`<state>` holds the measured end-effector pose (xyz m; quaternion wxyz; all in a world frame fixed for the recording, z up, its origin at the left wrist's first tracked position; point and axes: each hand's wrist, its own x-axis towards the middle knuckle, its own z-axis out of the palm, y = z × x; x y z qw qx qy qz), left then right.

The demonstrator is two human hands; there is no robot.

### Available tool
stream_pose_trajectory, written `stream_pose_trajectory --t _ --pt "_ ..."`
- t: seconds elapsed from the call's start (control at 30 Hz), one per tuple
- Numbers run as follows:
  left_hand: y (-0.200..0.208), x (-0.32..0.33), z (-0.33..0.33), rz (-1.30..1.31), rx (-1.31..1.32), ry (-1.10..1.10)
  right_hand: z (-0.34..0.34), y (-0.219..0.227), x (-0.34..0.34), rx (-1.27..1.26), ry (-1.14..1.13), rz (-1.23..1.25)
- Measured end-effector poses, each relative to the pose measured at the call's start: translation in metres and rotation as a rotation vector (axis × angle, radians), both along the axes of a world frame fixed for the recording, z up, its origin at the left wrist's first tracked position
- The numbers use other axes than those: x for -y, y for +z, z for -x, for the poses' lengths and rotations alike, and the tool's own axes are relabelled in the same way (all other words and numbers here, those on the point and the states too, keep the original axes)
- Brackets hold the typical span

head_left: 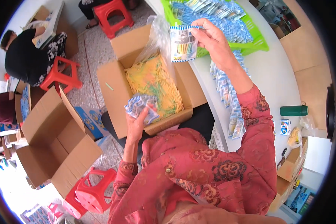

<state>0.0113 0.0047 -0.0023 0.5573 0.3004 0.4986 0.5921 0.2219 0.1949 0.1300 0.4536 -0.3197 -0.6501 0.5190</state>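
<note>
My right hand (214,43) pinches the top corner of a small clear packet (183,45) with blue-striped edges; thin coloured sticks show inside it. My left hand (135,122) is closed around a bunch of similar blue-and-white plastic packets (140,103); whether these are filled, I cannot tell. The left hand is over the near left part of an open cardboard box (113,84). Loose thin yellow, orange and green sticks (153,84) fill this box, and a clear plastic liner (156,39) spills over its far side.
A green plastic crate (263,45) full of packets stands on the white table (274,74), with a row of packets (225,87) beside it. A green bottle (294,111) lies at the right. An open cardboard box (44,149), red stools (95,190) and a seated person (24,56) are at the left.
</note>
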Motion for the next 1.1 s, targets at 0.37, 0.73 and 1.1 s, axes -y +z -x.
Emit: stream_pose_trajectory --t 0.37,0.73,1.1 --pt "-0.012 0.010 0.006 0.034 0.021 0.021 -0.071 -0.020 -0.223 0.304 -0.479 -0.210" --pt "-0.010 0.005 0.007 0.111 -0.058 0.062 -0.030 -0.076 -0.314 0.094 -0.938 -0.068" --pt "-0.003 -0.017 0.002 -0.029 -0.052 0.112 0.019 -0.018 -0.058 0.233 0.006 -0.235"
